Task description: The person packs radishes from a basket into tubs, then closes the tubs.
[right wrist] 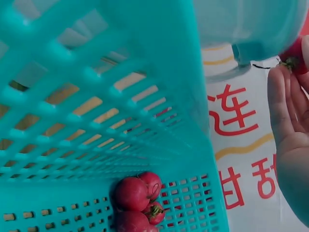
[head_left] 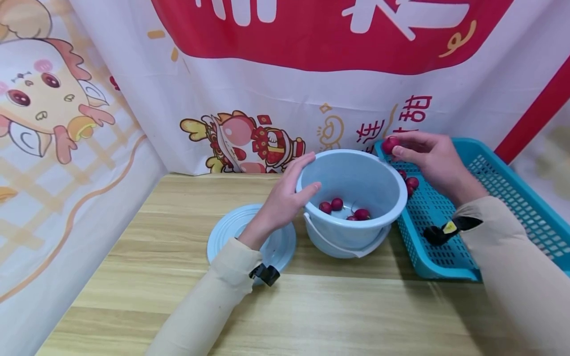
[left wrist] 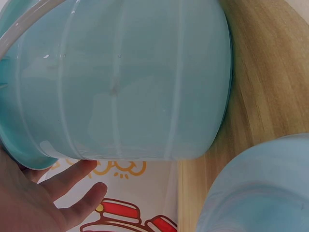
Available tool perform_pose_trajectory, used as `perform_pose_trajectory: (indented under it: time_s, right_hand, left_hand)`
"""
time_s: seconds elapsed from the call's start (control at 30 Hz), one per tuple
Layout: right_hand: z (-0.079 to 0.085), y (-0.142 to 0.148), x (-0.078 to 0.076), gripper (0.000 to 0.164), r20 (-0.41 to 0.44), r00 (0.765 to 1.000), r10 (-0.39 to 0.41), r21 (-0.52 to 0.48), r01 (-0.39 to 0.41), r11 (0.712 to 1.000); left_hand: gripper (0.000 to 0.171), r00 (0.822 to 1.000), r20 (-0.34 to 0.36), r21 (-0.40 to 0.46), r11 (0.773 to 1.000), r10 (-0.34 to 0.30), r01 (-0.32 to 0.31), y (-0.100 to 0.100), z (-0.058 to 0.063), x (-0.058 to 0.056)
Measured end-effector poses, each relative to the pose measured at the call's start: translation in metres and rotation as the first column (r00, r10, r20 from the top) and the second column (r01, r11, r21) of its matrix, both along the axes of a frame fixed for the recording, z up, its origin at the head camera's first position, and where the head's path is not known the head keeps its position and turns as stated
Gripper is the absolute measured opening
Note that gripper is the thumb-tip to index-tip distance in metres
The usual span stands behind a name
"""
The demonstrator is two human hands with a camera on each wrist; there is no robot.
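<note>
A light blue bucket (head_left: 345, 244) stands upright on the table with several red radishes (head_left: 337, 204) at its bottom. My left hand (head_left: 287, 195) holds the bucket's left rim, thumb over the inside edge and fingers along the outer wall. In the left wrist view its fingers (left wrist: 72, 180) lie just under the rim. My right hand (head_left: 425, 158) pinches a radish (head_left: 390, 144) between thumb and fingers, beside the bucket's right rim and above the basket's far left corner. That radish (right wrist: 293, 59) shows its green stem end in the right wrist view.
A teal plastic basket (head_left: 445, 272) stands right of the bucket, with several radishes (right wrist: 133, 193) in its far left corner. Left of the bucket lies a round light blue lid (head_left: 227, 225), partly behind my left forearm. A printed cloth (head_left: 249, 89) hangs along the table's back edge.
</note>
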State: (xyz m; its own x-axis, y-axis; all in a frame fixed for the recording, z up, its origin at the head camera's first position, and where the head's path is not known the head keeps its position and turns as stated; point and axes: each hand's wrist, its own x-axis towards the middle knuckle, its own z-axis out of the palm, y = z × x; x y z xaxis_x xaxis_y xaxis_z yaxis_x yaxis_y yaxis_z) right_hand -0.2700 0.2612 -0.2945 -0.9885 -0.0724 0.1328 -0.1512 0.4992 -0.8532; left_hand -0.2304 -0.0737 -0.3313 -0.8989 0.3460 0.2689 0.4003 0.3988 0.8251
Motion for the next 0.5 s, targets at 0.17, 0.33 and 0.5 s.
perform_pose_trajectory:
  time_s: [0.17, 0.33, 0.5]
  right_hand:
    - [0.0, -0.006, 0.005, 0.055, -0.078, 0.996, 0.045, -0.051, -0.049, 0.997]
    - [-0.001, -0.011, 0.008, 0.049, -0.097, 0.992, 0.074, -0.053, -0.079, 0.995]
    - [-0.003, -0.013, 0.008, 0.05, -0.094, 0.991, 0.093, -0.009, -0.095, 0.995]
  left_hand:
    - [0.068, 1.0, 0.0, 0.002, 1.0, -0.002, 0.002, 0.0, 0.0, -0.001]
    - [0.068, 1.0, 0.0, 0.003, 1.0, -0.001, 0.001, 0.001, 0.0, 0.0]
    - [0.068, 1.0, -0.001, 0.0, 1.0, 0.003, -0.003, 0.0, 0.0, 0.0]
